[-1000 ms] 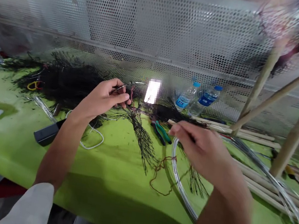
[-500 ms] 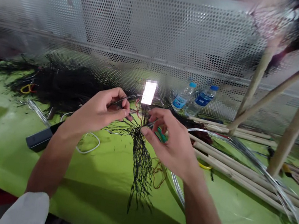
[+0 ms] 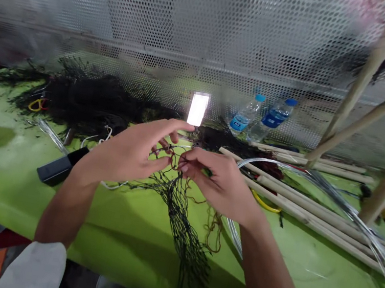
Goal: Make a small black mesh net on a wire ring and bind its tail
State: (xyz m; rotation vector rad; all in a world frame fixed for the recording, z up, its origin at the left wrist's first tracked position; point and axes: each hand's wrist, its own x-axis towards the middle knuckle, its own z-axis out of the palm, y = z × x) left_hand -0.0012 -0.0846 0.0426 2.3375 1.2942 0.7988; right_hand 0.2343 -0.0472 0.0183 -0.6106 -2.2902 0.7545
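My left hand (image 3: 139,147) is closed at the left side of a thin dark ring, its thumb and fingers around the wire. My right hand (image 3: 221,179) pinches reddish-brown thread at the ring's right side, close to the left fingertips. From between the hands a bundle of knotted black netting (image 3: 181,221) hangs down and fans out over the green table (image 3: 112,259). Loose brown thread (image 3: 214,227) lies to the right of the netting. Just behind the hands a phone with a glowing white screen (image 3: 197,110) stands upright.
A black fibre heap (image 3: 85,98) lies back left, near a black box (image 3: 57,170). Two water bottles (image 3: 244,116) (image 3: 275,119) stand before a perforated metal panel (image 3: 198,26). Bamboo sticks (image 3: 296,209) and a coil of clear wire (image 3: 335,199) lie right; upright poles (image 3: 364,75) rise behind.
The view has tilted down slightly. Both hands have come closer together, the left one rolling over with its back up. The netting's lower end has swung right and spread.
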